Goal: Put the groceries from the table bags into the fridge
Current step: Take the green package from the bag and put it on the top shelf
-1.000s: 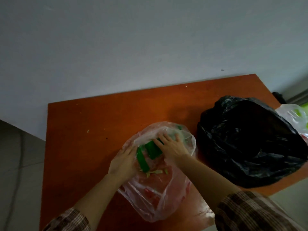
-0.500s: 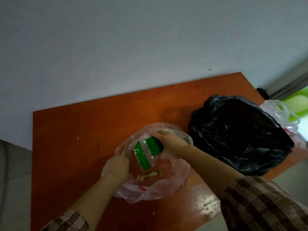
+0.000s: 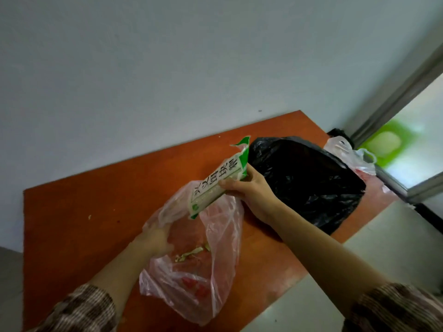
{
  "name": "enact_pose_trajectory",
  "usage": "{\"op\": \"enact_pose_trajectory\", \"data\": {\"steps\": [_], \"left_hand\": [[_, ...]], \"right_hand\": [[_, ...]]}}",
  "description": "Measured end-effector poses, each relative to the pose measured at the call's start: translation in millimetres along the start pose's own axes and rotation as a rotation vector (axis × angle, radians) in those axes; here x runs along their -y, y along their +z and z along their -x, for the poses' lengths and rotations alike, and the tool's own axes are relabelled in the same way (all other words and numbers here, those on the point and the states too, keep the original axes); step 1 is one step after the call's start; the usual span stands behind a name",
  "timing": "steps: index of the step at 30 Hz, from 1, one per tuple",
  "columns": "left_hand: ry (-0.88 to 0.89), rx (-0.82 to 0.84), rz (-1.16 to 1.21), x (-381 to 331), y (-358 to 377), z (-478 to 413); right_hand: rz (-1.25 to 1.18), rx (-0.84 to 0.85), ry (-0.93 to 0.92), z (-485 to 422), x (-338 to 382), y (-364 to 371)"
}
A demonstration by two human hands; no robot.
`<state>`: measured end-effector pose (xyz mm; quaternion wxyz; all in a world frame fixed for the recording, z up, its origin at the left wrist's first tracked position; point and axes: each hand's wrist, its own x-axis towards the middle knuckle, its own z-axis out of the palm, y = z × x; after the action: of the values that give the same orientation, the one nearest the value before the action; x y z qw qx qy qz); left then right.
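Grips green-and-white flat plastic packet near upper end w/ right hand, fingers curled round it. Held tilted, off orange-brown wooden counter, lower end over mouth of translucent pink plastic bag. Grips pink bag's left rim w/ left hand, fingers curled on film. On counter just right of pink bag: crumpled black plastic bag; beyond it, clear plastic bag.

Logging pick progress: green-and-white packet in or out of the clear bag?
Out. The right hand grips the packet above the clear bag; the left hand holds the bag's rim.
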<state>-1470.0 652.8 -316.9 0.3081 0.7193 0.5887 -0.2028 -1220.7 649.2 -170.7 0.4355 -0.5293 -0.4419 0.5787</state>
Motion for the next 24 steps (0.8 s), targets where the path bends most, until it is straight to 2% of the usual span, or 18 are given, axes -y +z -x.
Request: {"op": "enact_pose_trajectory", "data": {"steps": [5, 9, 12, 14, 20, 24], "left_hand": [[0.006, -0.162, -0.079, -46.6, -42.1, 34.9], [0.018, -0.321, -0.156, -140.8, -87.1, 80.4], [0.191, -0.529, -0.073, -225.5, -95.9, 109.0], [0.318, -0.590, -0.003, -289.2, -85.8, 124.7], [0.662, -0.685, 0.081, -503.1, -22.4, 172.1], [0.836, -0.634, 0.117, -636.5, 24.5, 211.0]], "right_hand": [[0.023, -0.110, -0.096, 50.3, 45.3, -45.4], [0.108, -0.238, -0.171, 110.7, 67.7, -109.3], [0.158, -0.317, -0.240, 169.0, 77.6, -166.2], [0.189, -0.383, -0.292, 214.8, 80.2, -204.7], [0.315, -0.603, -0.309, 365.0, 70.5, -333.5], [0.340, -0.776, -0.289, 464.0, 57.0, -422.8]]}}
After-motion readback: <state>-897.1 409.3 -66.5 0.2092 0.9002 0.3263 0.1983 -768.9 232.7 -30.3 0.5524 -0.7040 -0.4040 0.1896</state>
